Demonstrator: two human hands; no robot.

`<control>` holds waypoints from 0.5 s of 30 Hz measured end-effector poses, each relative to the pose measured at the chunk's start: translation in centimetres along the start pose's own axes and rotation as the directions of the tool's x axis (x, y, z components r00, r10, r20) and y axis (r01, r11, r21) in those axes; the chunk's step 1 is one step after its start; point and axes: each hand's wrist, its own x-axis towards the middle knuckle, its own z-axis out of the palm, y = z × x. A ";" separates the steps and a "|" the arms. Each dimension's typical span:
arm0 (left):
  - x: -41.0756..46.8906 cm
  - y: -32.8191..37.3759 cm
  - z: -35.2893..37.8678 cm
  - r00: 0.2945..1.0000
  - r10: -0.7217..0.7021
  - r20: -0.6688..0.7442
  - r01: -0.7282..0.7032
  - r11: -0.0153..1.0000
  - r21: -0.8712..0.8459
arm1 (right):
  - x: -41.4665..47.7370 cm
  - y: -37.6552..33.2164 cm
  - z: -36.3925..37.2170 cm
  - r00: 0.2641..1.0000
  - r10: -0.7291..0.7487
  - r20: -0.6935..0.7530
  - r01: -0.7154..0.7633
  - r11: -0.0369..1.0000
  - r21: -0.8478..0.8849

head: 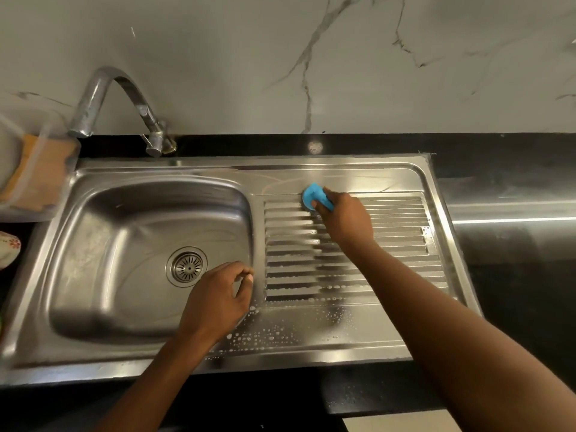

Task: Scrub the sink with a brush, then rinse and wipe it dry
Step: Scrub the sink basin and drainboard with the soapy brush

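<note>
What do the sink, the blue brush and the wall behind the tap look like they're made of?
The sink: stainless steel, brushed sheen, with streaky reflections and pressed drainer ribs. The brush in the right hand: probably plastic, judging by its smooth, uniform bright blue; bristles are hidden. The wall: glossy pale marble or marble-look tile with grey veins; which one cannot be told.

Clear tub [7, 151] (orange sponge [40, 173] inside) left; marble wall [311, 57].
</note>
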 end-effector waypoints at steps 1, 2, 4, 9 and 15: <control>-0.1 0.2 0.1 1.000 -0.002 -0.003 0.002 1.000 0.001 | -0.6 0.2 0.0 1.000 -0.019 0.007 0.019 1.000 -0.008; -0.1 0.3 0.3 1.000 -0.004 -0.002 0.004 1.000 0.002 | -1.0 0.7 -0.2 0.999 -0.038 0.012 0.039 0.999 -0.026; -0.1 0.8 0.6 1.000 -0.002 0.008 0.002 1.000 -0.002 | -1.6 2.4 -1.1 0.998 -0.058 0.014 0.059 0.995 -0.078; -0.1 1.9 1.6 1.000 0.003 0.016 -0.002 1.000 -0.027 | -0.8 8.7 -6.0 0.998 0.025 -0.053 -0.031 0.993 -0.115; 0.0 3.1 2.7 1.000 0.000 -0.002 0.000 1.000 -0.030 | 0.6 9.4 -6.8 0.992 0.079 -0.098 -0.081 0.997 -0.017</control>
